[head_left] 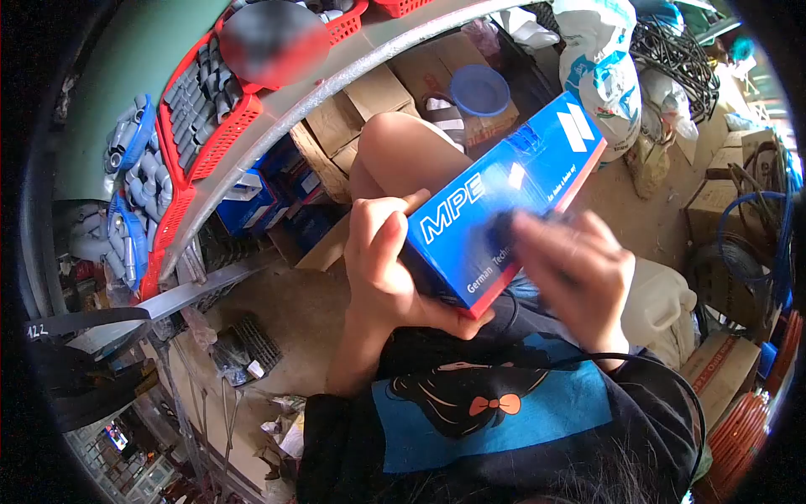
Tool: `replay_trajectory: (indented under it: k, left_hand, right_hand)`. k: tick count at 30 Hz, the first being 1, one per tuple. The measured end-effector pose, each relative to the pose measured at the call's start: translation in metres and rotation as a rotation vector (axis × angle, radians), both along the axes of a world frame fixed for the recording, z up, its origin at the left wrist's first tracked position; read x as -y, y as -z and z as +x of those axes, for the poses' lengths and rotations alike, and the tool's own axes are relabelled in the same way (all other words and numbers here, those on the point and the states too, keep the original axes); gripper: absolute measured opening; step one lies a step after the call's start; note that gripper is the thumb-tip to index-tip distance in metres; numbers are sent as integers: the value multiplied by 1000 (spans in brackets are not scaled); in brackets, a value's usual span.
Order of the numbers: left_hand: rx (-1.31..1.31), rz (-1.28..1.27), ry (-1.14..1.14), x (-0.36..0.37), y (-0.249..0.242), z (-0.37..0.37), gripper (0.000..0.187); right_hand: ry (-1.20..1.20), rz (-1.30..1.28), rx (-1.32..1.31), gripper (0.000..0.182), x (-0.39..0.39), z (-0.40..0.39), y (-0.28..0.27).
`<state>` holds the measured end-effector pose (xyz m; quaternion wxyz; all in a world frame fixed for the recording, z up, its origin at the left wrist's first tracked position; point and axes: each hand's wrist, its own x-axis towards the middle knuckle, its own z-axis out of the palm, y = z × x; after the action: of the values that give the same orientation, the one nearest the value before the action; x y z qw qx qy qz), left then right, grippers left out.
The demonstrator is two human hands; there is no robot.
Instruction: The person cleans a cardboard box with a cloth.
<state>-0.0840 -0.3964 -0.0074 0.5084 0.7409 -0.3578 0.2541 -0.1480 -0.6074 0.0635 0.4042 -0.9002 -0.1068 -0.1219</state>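
Observation:
A long blue cardboard box (478, 244) with a red lower edge and white "MPE" lettering is held tilted above my lap. My left hand (382, 269) grips its left end, with fingers curled round the corner and thumb beneath. Over the box's front face is my right hand (579, 269), smeared by motion, its fingers drawn together. A dark, blurred thing (502, 225) shows at those fingertips against the printed face. What it is cannot be made out.
Red baskets (220, 134) and blue baskets (141, 147) of grey pipe fittings stand at upper left. Open cartons (361, 97) and a blue basin (480, 90) lie ahead. White sacks (609, 76), a plastic jug (659, 298) and coiled hoses (739, 433) are on the right.

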Motion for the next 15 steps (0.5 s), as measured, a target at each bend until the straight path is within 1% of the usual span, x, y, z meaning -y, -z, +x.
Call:
replay_trajectory:
  k: [2,3,5,6,7,8,9,10,11,12,13,15]
  left_hand:
    - [17,14,-10,-1,5,-2,132]
    - [26,21,-13,-2,8,-2,133]
    - [34,41,-19,-6,13,-3,130]
    - [24,62,-28,-6,8,-3,129]
    - [7,130,-16,-10,2,-4,132]
    - [-9,199,-3,-13,-4,-5,136]
    - [-23,268,11,-16,-10,-6,141]
    - [-19,251,16,-16,-8,-6,141]
    - [-9,220,18,-14,-6,-6,140]
    - [2,190,20,-12,-4,-6,138]
    - [13,161,22,-11,-2,-5,137]
    - [33,19,5,-6,8,-5,129]
  right_hand:
    - [-273,70,73,43,-8,-6,-7]
    - [-344,166,53,44,-11,-9,-6]
    - [-342,164,48,44,-14,-7,-9]
    - [-279,117,45,44,-11,-3,-9]
    - [-219,69,43,43,-6,3,-8]
    - [-82,-2,-2,38,0,4,0]
    - [55,35,-60,36,0,8,3]
    - [190,81,-117,33,1,11,6]
    - [248,98,-106,31,3,12,11]
    - [250,20,-114,33,0,9,6]
    - [169,-8,-96,35,1,5,5]
    - [-79,95,-28,37,-2,1,0]
